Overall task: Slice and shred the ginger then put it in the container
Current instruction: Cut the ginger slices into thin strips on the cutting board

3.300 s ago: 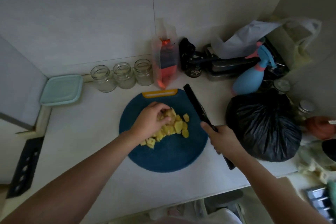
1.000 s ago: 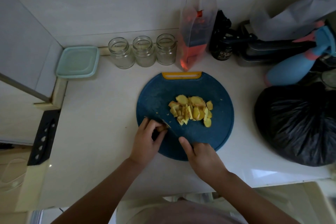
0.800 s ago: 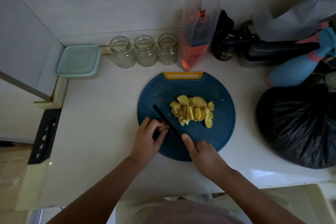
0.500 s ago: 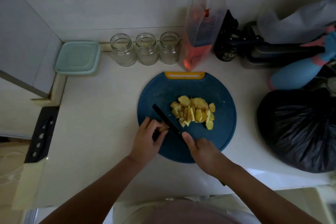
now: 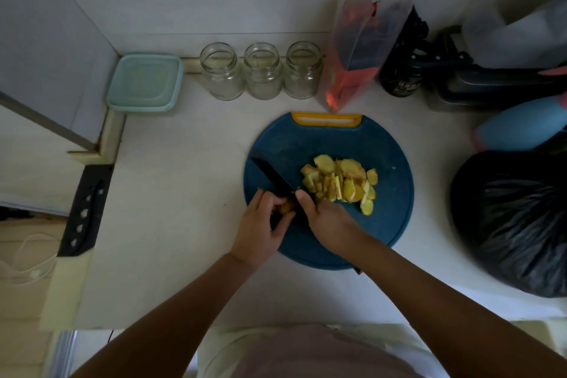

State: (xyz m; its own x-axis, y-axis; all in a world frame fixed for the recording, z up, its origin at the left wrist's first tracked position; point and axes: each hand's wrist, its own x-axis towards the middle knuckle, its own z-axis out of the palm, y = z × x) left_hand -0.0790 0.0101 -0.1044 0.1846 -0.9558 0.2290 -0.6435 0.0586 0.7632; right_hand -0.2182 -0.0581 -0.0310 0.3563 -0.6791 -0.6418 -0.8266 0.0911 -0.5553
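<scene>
at a white kitchen counter (image 5: 171, 193), a person's left hand (image 5: 260, 224) pinches a small ginger piece (image 5: 285, 208) on a round blue cutting board (image 5: 392, 193), while the right hand (image 5: 328, 221) grips a black knife (image 5: 273, 179), its blade angled across the piece. a pile of yellow ginger slices (image 5: 340, 182) lies just right of the hands. three open glass jars (image 5: 262, 70) stand by the wall, a lidded pale-green container (image 5: 144, 83) beside them and a black bag (image 5: 515, 224) at far right.

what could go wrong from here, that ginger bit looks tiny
1. The ginger piece pinched by the left hand is small, and its fingers sit right beside the knife blade, so a slip may nick them.
2. The right hand lies close against the ginger slices; a stroke could scatter some off the cutting board.
</scene>
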